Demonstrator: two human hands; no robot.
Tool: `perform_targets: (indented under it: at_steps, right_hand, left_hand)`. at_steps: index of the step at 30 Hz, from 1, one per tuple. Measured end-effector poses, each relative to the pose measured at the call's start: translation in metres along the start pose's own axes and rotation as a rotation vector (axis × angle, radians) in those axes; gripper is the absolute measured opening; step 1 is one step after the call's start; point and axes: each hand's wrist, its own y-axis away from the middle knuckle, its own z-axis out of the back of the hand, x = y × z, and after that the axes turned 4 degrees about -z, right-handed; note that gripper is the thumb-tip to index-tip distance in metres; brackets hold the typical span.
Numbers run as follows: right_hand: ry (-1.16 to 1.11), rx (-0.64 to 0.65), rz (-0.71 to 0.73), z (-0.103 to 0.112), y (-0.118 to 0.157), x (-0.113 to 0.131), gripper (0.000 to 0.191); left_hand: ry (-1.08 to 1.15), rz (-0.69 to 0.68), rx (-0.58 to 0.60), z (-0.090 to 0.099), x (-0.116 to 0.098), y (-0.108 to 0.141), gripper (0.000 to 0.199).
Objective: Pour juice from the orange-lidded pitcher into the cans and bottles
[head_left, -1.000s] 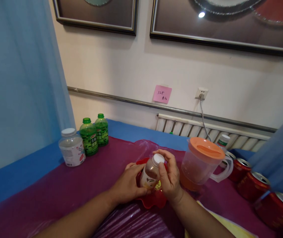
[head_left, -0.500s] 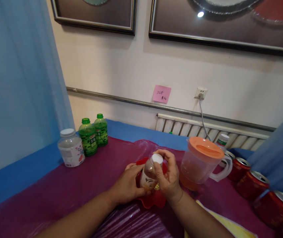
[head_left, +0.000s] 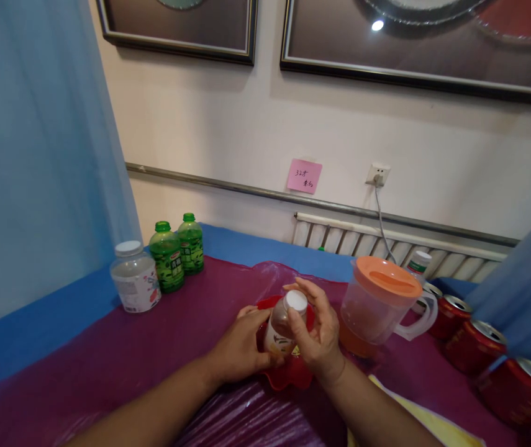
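A small clear bottle with a white cap (head_left: 296,300) and a pale printed label stands tilted at the centre. My left hand (head_left: 241,347) is wrapped round the bottle's body (head_left: 278,335). Around the cap, my right hand (head_left: 318,329) has its fingers stretched and loosened, with the thumb against the cap's near side. Under and behind the bottle lies a red dish with a wavy rim (head_left: 288,380), partly covered by both hands. Whatever is in the dish is mostly hidden.
A lidded plastic pitcher (head_left: 372,310) stands right of my hands, with several red cans (head_left: 474,344) beyond. A yellow cloth (head_left: 426,422) lies in front. At left are a clear jar (head_left: 135,279) and two green bottles (head_left: 167,264). Purple plastic sheeting (head_left: 153,347) covers the table.
The fingers of my right hand have straightened and spread away from the white cap. My left hand keeps its hold on the bottle, which stays in place.
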Motion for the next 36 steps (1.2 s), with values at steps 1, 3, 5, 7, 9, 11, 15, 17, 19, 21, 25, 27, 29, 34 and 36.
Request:
perform_targets:
  at_steps: [1,3,5,7,9,11,15,17,19,21,25,27,29,34,36]
  right_hand:
    - [0.009,0.001,0.003,0.0,0.0,0.0,0.051]
    - [0.01,0.007,-0.002,-0.001,0.0,0.001,0.052]
    - [-0.015,0.015,-0.028,-0.003,-0.001,0.0,0.054]
    - [-0.026,0.031,-0.075,-0.006,-0.001,0.0,0.059]
    - [0.008,0.042,-0.123,-0.008,-0.003,0.001,0.065]
    - [0.07,0.027,-0.181,-0.011,-0.007,0.004,0.065]
    - [0.168,-0.008,-0.263,-0.012,-0.022,0.016,0.04]
    - [0.198,0.018,-0.267,-0.01,-0.028,0.023,0.027]
    - [0.199,0.022,-0.265,-0.005,-0.032,0.031,0.022]
    - [0.172,-0.009,-0.27,0.004,-0.033,0.037,0.022]
    - [0.05,-0.08,-0.319,0.039,-0.025,0.052,0.025]
    - [0.0,-0.113,-0.351,0.068,-0.018,0.062,0.029]
    - [0.012,-0.142,-0.384,0.102,-0.01,0.073,0.034]
    - [0.284,-0.251,-0.514,0.193,0.009,0.082,0.045]
    - [0.474,-0.299,-0.555,0.223,0.013,0.073,0.05]
  left_hand:
    - [0.008,-0.001,0.0,0.0,0.0,0.0,0.055]
    - [0.01,0.002,-0.003,-0.001,0.001,0.0,0.056]
    - [-0.008,0.012,-0.01,-0.001,0.002,0.001,0.055]
    - [-0.042,0.027,-0.034,-0.001,0.005,0.001,0.053]
    - [-0.075,0.031,-0.066,-0.001,0.008,0.0,0.054]
    - [-0.1,0.023,-0.09,0.0,0.01,-0.001,0.055]
    - [-0.106,0.026,-0.099,0.001,0.008,-0.005,0.053]
    - [-0.093,0.031,-0.1,0.002,0.01,-0.007,0.054]
    - [-0.068,0.017,-0.095,0.001,0.014,-0.007,0.061]
    - [-0.03,-0.021,-0.073,0.0,0.022,-0.007,0.073]
    - [0.053,-0.068,-0.078,-0.002,0.033,-0.004,0.087]
    - [0.104,-0.065,-0.101,-0.003,0.033,-0.003,0.081]
    - [0.129,-0.057,-0.131,-0.003,0.03,-0.003,0.07]
    - [0.023,-0.016,-0.226,0.001,0.028,-0.009,0.053]
    - [-0.015,0.006,-0.248,0.003,0.029,-0.012,0.054]
